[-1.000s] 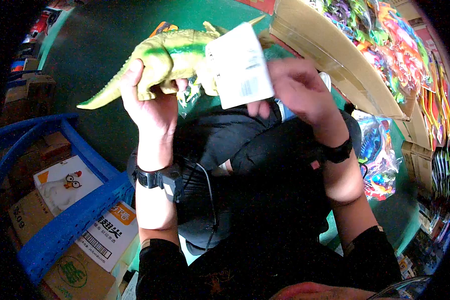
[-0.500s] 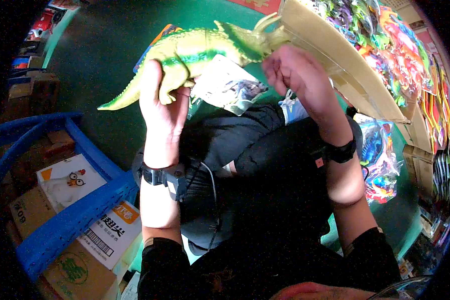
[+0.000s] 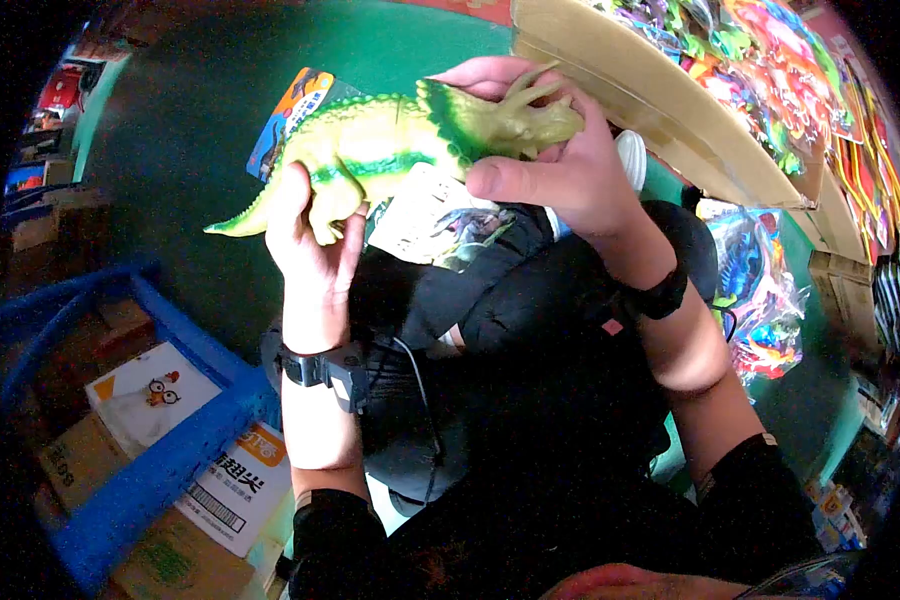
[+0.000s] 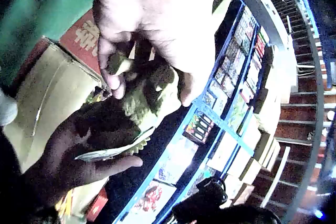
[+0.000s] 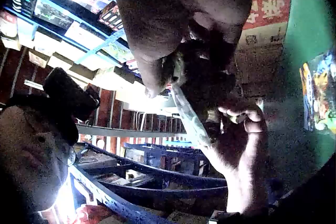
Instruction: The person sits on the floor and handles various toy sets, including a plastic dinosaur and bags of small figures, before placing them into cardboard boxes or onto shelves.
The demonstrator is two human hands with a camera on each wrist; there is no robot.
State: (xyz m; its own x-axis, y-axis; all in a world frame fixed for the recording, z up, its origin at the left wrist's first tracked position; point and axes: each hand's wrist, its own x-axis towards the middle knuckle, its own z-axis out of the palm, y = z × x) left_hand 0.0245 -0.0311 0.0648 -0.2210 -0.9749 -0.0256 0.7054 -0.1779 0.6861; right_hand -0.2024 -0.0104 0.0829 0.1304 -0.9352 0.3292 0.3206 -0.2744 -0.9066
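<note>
Right grip [image 3: 580, 180] has joined left grip [image 3: 310, 245], both pinching the dinosaur [image 3: 375, 145] near a carton [image 3: 660, 98] of toys [image 3: 775, 65].

The toy dinosaur [image 3: 370, 150] looks like soft plastic, rough and bumpy along its back, smoother and faintly shiny on its flank. The printed card [image 3: 435, 220] at its 6 o'clock has a smooth, glossy face. Around the head view's centre, the carton [image 3: 610, 70] at 1 o'clock is matt brown cardboard; the bagged toys [image 3: 760, 290] at 3 o'clock sit in crinkled, glossy clear plastic; the blue frame [image 3: 160, 470] at 8 o'clock looks like plastic; the floor [image 3: 200, 110] at 10 o'clock appears smooth and mostly matt. The trousers [image 3: 550, 285] are matt black cloth.
</note>
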